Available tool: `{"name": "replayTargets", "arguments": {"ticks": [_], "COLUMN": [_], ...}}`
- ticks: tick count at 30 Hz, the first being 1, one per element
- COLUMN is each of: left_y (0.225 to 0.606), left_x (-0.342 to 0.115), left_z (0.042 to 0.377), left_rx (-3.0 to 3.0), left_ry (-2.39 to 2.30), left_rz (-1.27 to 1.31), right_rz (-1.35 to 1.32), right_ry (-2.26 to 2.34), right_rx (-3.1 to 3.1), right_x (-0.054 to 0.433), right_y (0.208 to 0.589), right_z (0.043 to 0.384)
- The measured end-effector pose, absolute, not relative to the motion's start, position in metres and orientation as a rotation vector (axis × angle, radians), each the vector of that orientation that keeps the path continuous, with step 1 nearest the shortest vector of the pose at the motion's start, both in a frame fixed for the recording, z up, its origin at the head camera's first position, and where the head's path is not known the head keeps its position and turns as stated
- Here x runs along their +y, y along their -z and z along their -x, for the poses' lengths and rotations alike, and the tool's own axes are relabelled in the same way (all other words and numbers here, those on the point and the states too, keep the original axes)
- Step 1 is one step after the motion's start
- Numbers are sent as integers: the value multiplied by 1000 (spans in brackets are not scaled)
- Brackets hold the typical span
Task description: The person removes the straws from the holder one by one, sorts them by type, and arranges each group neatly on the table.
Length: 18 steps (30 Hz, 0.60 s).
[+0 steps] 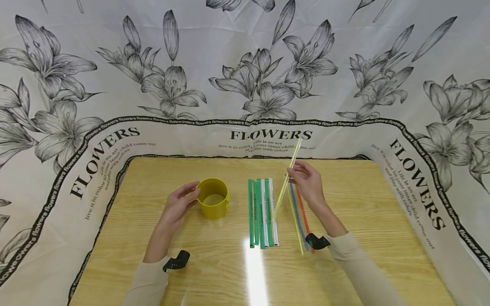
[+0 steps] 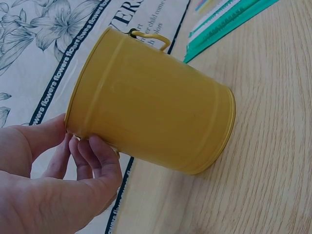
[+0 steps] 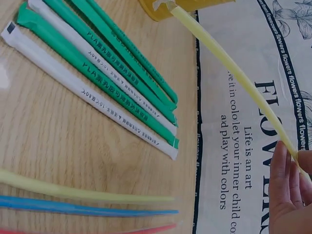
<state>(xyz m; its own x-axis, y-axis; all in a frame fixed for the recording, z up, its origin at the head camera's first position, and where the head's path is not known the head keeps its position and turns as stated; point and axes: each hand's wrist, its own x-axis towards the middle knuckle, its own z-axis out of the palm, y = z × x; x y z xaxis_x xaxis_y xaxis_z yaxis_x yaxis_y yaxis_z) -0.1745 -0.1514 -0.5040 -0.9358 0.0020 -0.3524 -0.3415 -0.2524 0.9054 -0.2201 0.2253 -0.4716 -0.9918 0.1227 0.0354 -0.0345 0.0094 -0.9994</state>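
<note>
My left hand [image 1: 178,208] grips the rim of a yellow bucket [image 1: 215,211] at its left side, thumb and fingertips at the edge in the left wrist view. The bucket stands upright on the table, with a small loop handle [image 2: 155,36] on its far side. With thumb and fingers, my right hand [image 1: 309,185] pinches a yellow straw [image 3: 229,66] and holds it up at a slant. The straw's lower end overlaps the row of wrapped straws in the head view. Below the right hand lie a second yellow straw [image 3: 87,191], a blue straw [image 3: 87,207] and a red straw [image 1: 304,214].
Several straws in green wrappers [image 1: 251,212] and white wrappers [image 3: 92,92] lie side by side mid-table. The wooden table [image 1: 214,263] meets a white flower-printed cloth [image 1: 183,142] at its back edge. Light glares on the table front.
</note>
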Motion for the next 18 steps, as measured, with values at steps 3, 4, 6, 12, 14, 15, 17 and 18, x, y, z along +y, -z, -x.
{"name": "replayTargets", "arguments": {"ticks": [3,4,6,12,14,15,17,18], "left_y": [505,505,506,506,507,507,507,507], "left_x": [-151,-151,-152,-151,-151,-151,-151,-151], "left_z": [175,175,176,176,177,177,177,177], "left_rx": [1768,1767,1769,1771,1771,1773,1774,1774], "left_ry": [-2289,-2289,-2288,-2291,-2294,-2294,-2293,-2294], "left_rz": [410,410,417,434,440,440,440,439], "right_rz": [83,77,70,63,63,70,82,83], "right_ry": [-2129,-2120,-2118,-2018,-1980,-1966,-1944,-1934], "right_rx": [-2159,-2170,-2173,-2257,-2286,-2296,-2310,-2321], "right_x": [234,237,243,259,264,266,271,274], "right_y": [474,475,477,484,486,488,490,492], "right_z": [217,216,215,210,209,208,207,206]}}
